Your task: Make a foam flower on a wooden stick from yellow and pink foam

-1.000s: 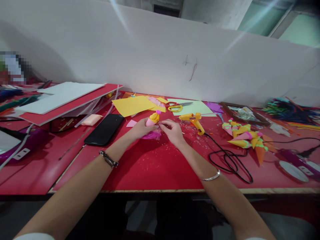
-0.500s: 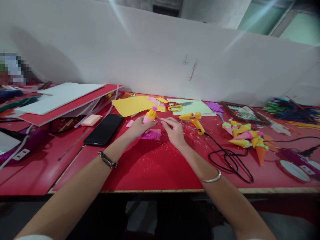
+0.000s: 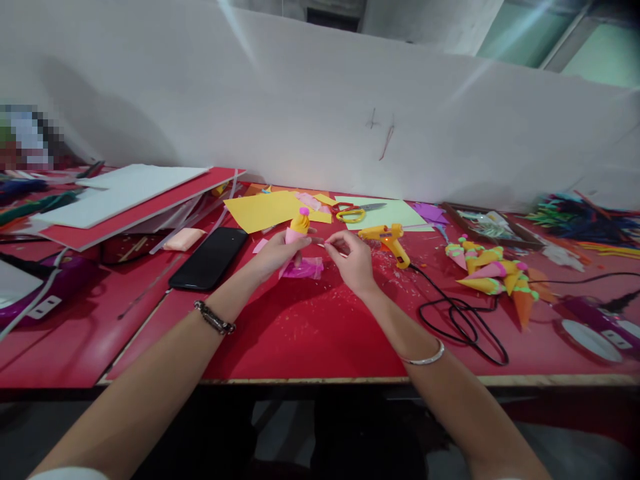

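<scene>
My left hand (image 3: 280, 255) is closed around a small craft ice cream cone (image 3: 299, 225) with a yellow swirl, a pink lower part and a magenta ball on top. A short gap to its right, my right hand (image 3: 353, 259) pinches with thumb and forefinger; what sits between the tips is too small to name. Below the cone, a crumpled magenta plastic piece (image 3: 303, 269) lies on the red table. A yellow hot glue gun (image 3: 385, 237) rests just right of my right hand, its small light glowing orange.
Scissors (image 3: 353, 215) lie on yellow and pale green sheets (image 3: 395, 215) behind my hands. A black phone (image 3: 209, 260) is at left. Several finished paper cones (image 3: 493, 270) are piled at right, near the glue gun's looped black cord (image 3: 457, 320). White boards (image 3: 130, 190) stack far left.
My right hand has drawn slightly away to the right from the cone, opening a gap. The cone in my left hand has shifted a little left and up.
</scene>
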The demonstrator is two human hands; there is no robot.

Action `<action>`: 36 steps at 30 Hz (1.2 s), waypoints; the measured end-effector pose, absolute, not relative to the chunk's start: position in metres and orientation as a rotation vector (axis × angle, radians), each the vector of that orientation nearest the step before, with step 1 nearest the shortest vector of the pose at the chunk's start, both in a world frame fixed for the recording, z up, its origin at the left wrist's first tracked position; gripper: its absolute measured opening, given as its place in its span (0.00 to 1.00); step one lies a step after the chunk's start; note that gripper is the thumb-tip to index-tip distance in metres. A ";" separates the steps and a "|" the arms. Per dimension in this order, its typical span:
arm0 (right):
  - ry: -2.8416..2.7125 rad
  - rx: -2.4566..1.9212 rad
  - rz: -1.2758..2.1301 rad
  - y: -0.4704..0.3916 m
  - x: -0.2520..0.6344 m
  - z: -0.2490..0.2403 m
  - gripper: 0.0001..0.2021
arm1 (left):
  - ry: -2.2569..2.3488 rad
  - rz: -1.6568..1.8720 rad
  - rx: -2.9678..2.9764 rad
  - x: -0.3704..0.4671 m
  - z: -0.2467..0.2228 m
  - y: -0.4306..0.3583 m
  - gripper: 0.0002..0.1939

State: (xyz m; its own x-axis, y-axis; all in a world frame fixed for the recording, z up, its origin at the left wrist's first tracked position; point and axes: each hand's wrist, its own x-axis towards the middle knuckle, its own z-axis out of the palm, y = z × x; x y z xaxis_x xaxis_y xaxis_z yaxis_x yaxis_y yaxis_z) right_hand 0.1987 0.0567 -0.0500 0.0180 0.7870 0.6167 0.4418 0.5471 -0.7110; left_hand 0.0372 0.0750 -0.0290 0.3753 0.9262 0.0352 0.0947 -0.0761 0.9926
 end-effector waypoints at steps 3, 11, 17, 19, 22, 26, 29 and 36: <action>-1.609 -1.064 0.381 0.059 0.199 -0.051 0.08 | 0.942 0.933 1.417 0.037 -0.029 0.076 0.20; -1.549 -1.040 0.736 0.053 0.198 -0.051 0.11 | 0.937 0.956 1.357 0.037 -0.035 0.078 0.17; -1.518 -1.041 0.692 0.056 0.200 -0.052 0.09 | 0.921 1.088 1.292 0.039 -0.040 0.083 0.15; -1.522 -1.031 0.652 0.058 0.201 -0.053 0.08 | 0.970 1.085 1.262 0.039 -0.041 0.084 0.17; -1.480 -1.017 0.716 0.059 0.200 -0.053 0.10 | 1.020 1.064 1.230 0.039 -0.042 0.084 0.19; -1.445 -1.060 0.815 0.056 0.200 -0.052 0.10 | 0.938 1.069 1.267 0.040 -0.043 0.083 0.17; -1.515 -1.087 0.684 0.055 0.201 -0.052 0.08 | 0.855 1.071 1.268 0.040 -0.044 0.083 0.15; -1.546 -1.050 0.656 0.059 0.200 -0.054 0.12 | 0.865 1.111 1.188 0.040 -0.047 0.087 0.15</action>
